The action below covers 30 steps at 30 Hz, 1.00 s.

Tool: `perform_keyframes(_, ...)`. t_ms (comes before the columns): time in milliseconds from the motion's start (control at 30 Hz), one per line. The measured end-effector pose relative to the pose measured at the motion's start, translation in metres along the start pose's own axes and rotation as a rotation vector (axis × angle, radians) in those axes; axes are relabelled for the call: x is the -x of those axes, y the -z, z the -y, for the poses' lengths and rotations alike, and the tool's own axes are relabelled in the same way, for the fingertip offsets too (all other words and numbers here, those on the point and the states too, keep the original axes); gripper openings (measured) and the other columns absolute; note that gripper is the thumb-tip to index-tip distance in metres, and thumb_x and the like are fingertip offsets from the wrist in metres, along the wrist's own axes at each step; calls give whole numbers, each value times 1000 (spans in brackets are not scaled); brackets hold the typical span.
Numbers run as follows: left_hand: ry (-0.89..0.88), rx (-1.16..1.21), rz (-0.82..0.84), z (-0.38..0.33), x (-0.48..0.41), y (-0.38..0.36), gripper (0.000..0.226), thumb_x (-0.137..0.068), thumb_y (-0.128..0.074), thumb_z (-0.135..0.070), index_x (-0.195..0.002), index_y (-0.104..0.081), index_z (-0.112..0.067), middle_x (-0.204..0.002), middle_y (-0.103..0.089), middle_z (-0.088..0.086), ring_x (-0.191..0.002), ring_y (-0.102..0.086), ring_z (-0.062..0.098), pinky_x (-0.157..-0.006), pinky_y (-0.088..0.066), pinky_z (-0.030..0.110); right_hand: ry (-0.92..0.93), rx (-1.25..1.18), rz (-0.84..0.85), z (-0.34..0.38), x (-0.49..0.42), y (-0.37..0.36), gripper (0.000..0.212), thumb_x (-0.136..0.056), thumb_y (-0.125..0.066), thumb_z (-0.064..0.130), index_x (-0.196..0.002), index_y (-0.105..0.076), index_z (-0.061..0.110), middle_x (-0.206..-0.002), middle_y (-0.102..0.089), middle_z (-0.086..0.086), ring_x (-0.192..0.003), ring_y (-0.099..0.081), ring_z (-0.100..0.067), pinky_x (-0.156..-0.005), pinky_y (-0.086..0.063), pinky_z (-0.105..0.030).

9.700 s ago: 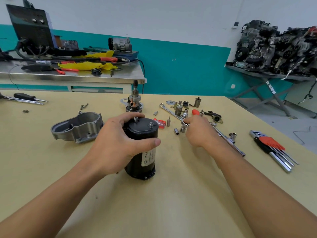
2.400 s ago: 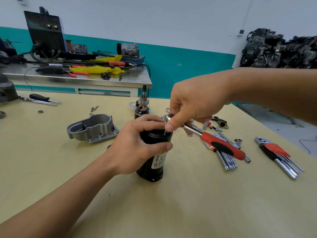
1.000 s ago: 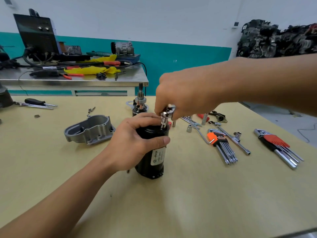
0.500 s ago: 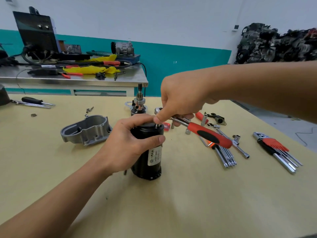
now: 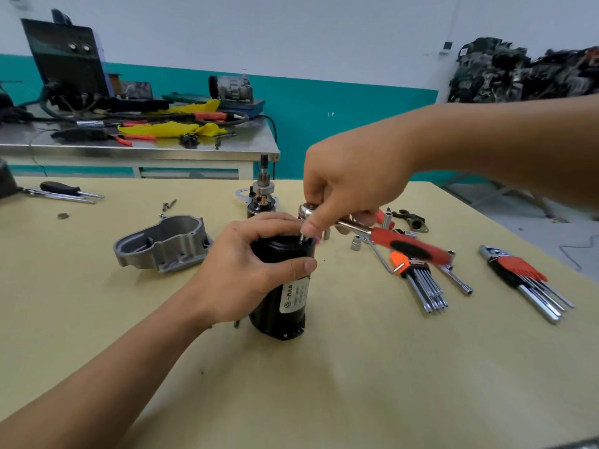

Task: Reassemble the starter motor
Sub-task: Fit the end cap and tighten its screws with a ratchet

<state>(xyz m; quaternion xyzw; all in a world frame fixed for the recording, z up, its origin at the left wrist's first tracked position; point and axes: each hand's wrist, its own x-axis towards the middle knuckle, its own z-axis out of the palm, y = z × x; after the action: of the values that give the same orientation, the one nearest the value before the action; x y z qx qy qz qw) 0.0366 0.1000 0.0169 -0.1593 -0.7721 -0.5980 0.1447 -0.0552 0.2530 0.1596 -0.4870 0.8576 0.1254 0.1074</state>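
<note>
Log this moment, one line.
left hand: grips motor housing upright | right hand: holds ratchet on housing top | aluminium cover: on table

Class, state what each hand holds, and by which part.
The left hand grips the black motor body round its upper end. The right hand holds the ratchet wrench at its head end, not its red handle.

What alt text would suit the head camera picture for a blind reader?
A left hand grips an upright black motor body on a yellow table while the right hand holds a red-handled ratchet by its head over the body's top. A grey cast housing lies to its left, two hex key sets to its right.
</note>
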Motion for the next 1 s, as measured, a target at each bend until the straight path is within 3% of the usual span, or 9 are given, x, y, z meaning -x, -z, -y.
perform_keyframes(100,5,20,10,0,0,0,33,-69,-82,-26,-101,-78,-29,-116,-68,-9,-106,-66,5,-82,-53,14,-53,40,2,5,0,-5,55,-93,-54,58,-73,-68,9,-48,-65,3,-43,-58,-9,-43,-44,-17)
perform_keyframes(200,13,26,1,0,-1,-2,33,-68,-83,-24,-100,-80,-24,-116,-68,-6,-107,-67,8,-85,-54,17,64,175,-60,13,6,-2,25,-93,-65,43,-85,-72,21,-58,-68,10,-57,-63,-4,-57,-48,-25)
perform_keyframes(233,21,24,-5,1,-1,-2,33,-67,-83,-24,-100,-80,-23,-116,-68,-6,-107,-68,9,-85,-54,18,147,247,-107,15,8,-1,13,-93,-67,38,-96,-73,26,-67,-67,13,-66,-61,-2,-62,-46,-26)
perform_keyframes(367,31,54,22,3,0,2,33,-70,-84,-21,-103,-79,-17,-118,-68,-2,-110,-67,14,-89,-56,23,399,500,-256,9,12,-7,31,-97,-61,30,-128,-64,30,-119,-67,11,-108,-55,-10,-79,-40,-27)
perform_keyframes(500,7,-20,13,0,1,1,35,-69,-84,-26,-103,-79,-26,-119,-68,-10,-111,-65,7,-92,-54,20,134,171,-176,14,15,-9,23,-93,-64,44,-97,-73,23,-70,-64,11,-66,-57,0,-61,-46,-19)
perform_keyframes(633,7,-48,35,-1,1,-2,35,-69,-82,-28,-104,-78,-27,-122,-67,-10,-110,-65,7,-88,-55,18,-104,-29,-88,15,12,-16,48,-95,-58,53,-68,-66,15,-46,-64,5,-40,-52,-8,-43,-41,-21)
perform_keyframes(800,12,-24,8,-3,0,-4,36,-65,-82,-25,-101,-79,-23,-116,-69,-10,-106,-66,3,-83,-53,13,72,139,-124,18,17,-8,14,-92,-68,35,-95,-75,22,-68,-71,9,-67,-67,-8,-65,-51,-28)
perform_keyframes(900,6,11,37,-4,1,-3,34,-67,-82,-20,-101,-79,-19,-117,-70,-2,-108,-68,10,-87,-55,20,308,220,-220,12,17,-13,25,-94,-68,24,-118,-72,31,-100,-72,9,-92,-63,-13,-82,-50,-35)
perform_keyframes(1000,2,-12,46,-5,3,-2,38,-67,-82,-21,-105,-78,-18,-120,-69,-5,-112,-66,8,-89,-54,18,322,104,-261,8,19,-16,28,-92,-71,28,-120,-72,30,-84,-67,22,-83,-60,6,-72,-44,-14)
